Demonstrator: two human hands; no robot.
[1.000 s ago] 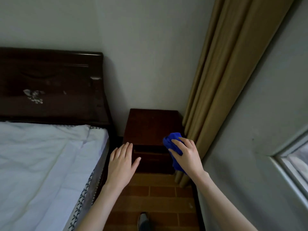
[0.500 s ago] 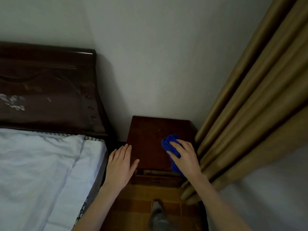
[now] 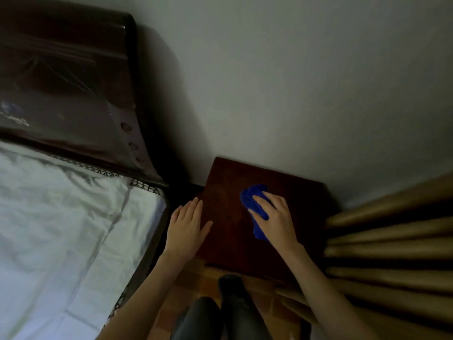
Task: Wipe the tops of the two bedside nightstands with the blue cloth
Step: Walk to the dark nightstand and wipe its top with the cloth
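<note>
A second ago I stood back from the corner with the drawer front facing me. I have since stepped in, and now I look almost straight down. The bed (image 3: 61, 217) has slid out to my left, and its dark headboard (image 3: 63, 94) rises above the white sheet. My left hand (image 3: 187, 229) was hanging in front of the drawer and has come forward to the near left edge of the nightstand (image 3: 304, 200). The blue cloth (image 3: 253, 200) was held in the air before the front edge. It is now down on the dark wood, a little right of the middle and toward the wall. I judge from this that the approach is over and the wiping of this first top is just starting. Most of the surface is still to be covered, and the second nightstand is not in sight.

The fingers of my left hand are straight and lie close together, with the thumb spread toward the cloth. They hold nothing. The palm overlaps the edge, but I cannot tell if it bears on the wood or hovers just over it. My right hand (image 3: 278, 223) lies on top of the cloth. Its fingers (image 3: 259, 201) are bent over the bunched fabric and clamp it against the top, and a blue tail shows from under the palm on the thumb side. The curtain (image 3: 392, 244) hangs in folds just beside the nightstand's right edge.
</note>
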